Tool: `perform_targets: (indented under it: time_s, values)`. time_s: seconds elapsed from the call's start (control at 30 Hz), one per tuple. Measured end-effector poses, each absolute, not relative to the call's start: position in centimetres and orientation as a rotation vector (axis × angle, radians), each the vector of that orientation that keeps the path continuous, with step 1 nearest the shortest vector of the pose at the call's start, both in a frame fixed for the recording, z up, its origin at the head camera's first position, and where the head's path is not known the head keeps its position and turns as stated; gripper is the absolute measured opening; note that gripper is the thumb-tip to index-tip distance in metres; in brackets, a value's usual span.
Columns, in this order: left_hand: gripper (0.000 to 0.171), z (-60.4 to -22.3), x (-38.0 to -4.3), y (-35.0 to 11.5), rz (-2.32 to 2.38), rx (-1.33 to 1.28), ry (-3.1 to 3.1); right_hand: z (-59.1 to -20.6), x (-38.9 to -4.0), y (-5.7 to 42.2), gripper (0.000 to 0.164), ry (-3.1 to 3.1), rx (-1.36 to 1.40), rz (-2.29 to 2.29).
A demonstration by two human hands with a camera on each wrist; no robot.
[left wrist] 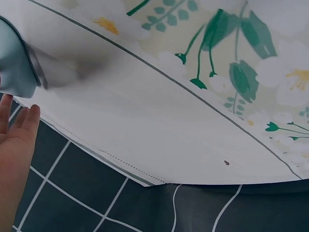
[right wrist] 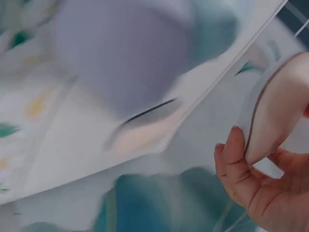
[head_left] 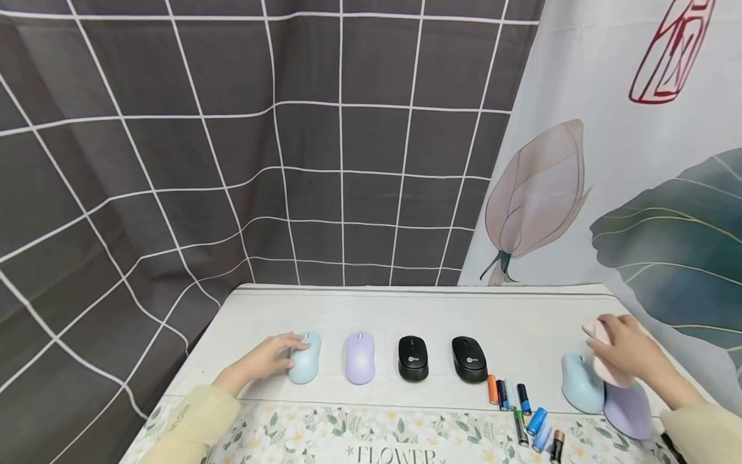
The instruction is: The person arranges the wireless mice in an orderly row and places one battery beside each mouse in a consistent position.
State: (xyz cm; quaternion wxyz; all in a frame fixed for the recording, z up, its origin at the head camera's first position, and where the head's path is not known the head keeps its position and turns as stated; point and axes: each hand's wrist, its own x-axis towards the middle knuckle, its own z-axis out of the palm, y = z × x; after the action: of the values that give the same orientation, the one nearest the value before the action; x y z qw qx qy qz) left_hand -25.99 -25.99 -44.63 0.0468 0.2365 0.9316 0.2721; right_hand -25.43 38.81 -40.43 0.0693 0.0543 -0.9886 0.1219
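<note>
At the left of the table, my left hand [head_left: 269,356] has its thumb and fingers at the near side and top of a light blue computer mouse [head_left: 306,361]. In the left wrist view the fingers [left wrist: 33,118] touch the edge of that mouse [left wrist: 17,63]. My right hand [head_left: 628,348] grips a pink mouse [head_left: 614,364], tilted up, over the right side of the table. Its pale underside edge shows in the right wrist view, between thumb and fingertips [right wrist: 235,140]. Close below it lie another light blue mouse [head_left: 581,385] and a purple mouse [head_left: 628,412].
A purple mouse [head_left: 360,359] and two black mice [head_left: 413,358] [head_left: 469,358] stand in a row right of the left hand. Several batteries [head_left: 536,420] lie loose at the right front. Grey grid cloth [head_left: 348,142] hangs behind the table [head_left: 377,306].
</note>
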Motion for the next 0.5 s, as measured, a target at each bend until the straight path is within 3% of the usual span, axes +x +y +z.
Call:
perform_targets:
  time_s: [0.5]
  values:
    - [0.042, -45.0, -26.3, -26.0, 0.848, 0.671, 2.858, -39.3, -25.6, 25.4, 0.047, -2.908, 0.511, 0.61]
